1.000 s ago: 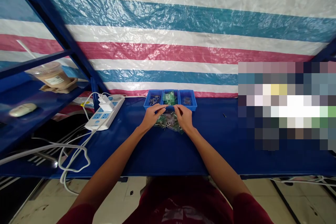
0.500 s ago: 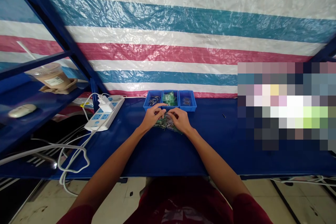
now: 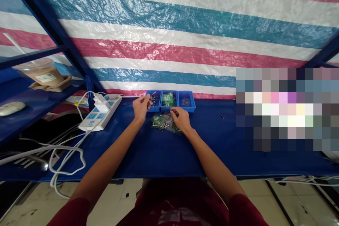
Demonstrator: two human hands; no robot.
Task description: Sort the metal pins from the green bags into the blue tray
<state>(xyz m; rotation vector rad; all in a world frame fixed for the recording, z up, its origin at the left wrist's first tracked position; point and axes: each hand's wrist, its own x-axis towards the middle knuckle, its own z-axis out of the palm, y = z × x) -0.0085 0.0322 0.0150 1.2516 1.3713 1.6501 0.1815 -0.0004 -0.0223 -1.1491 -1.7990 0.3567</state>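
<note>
My left hand (image 3: 142,107) is at the front left of the left blue bin (image 3: 148,108), pinching a thin, screw-like metal piece (image 3: 153,93) that points up over it. Metal pieces of similar look (image 3: 154,101) lie in that bin. Green-tinted plastic packets (image 3: 168,99) fill the middle bin, and clear-looking packets (image 3: 185,101) lie in the right one. In front of the bins is a mixed pile (image 3: 164,123) of packets and metal pieces. My right hand (image 3: 181,118) hovers over its right side, fingertips closed on a small thin metal piece (image 3: 166,112).
A white power strip (image 3: 102,114) with a plugged-in charger (image 3: 101,103) and loose white cables (image 3: 70,173) is at left. A drink cup (image 3: 45,72) and a mouse (image 3: 12,108) sit on the left shelf. One small dark piece (image 3: 222,117) lies on the blue table (image 3: 164,155) at right.
My left hand has moved left from the pile to the left bin with a thin metal piece. My right hand stays over the pile. The view has shifted slightly.
</note>
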